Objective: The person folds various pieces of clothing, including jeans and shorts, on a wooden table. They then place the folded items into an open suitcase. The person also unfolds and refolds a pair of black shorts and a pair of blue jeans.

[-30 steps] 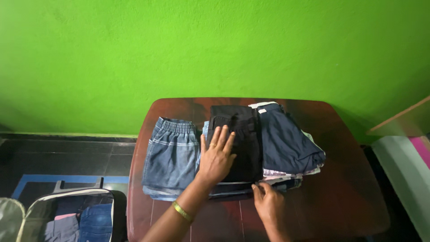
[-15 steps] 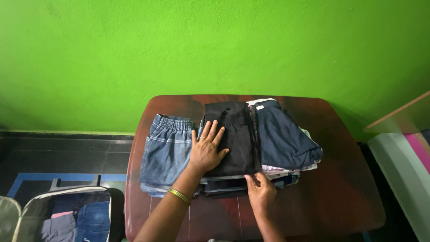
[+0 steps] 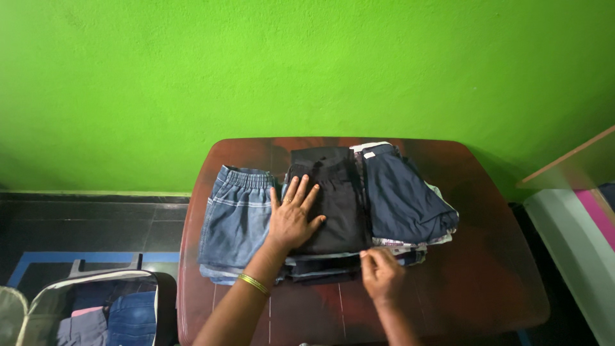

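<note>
- Nearest the camera, the right hand (image 3: 382, 275) sits at the front edge of the middle pile of folded clothes, fingers curled and their tips at the lower layers there; whether they actually pinch cloth I cannot tell.
- The left hand (image 3: 291, 218), with a ring on one finger and a gold bangle (image 3: 254, 284) on the wrist, lies flat with fingers spread on the folded black garment (image 3: 336, 198), pressing on its left half.
- That black garment tops the middle pile, in the centre of the dark red-brown table (image 3: 487, 282), with several darker folded layers showing beneath its front edge.
- Just left of it, touching, lie folded blue denim shorts (image 3: 234, 214) with an elastic waistband turned toward the wall.
- To the right, touching the black garment, a navy folded garment (image 3: 403, 195) lies slightly askew on a stack of lighter, mixed pieces.
- Down at the lower left, on the floor, an open bag (image 3: 96, 307) holds more folded clothes, blue denim among them.
- Farthest back, a bright green wall (image 3: 307, 64) rises behind the table.
</note>
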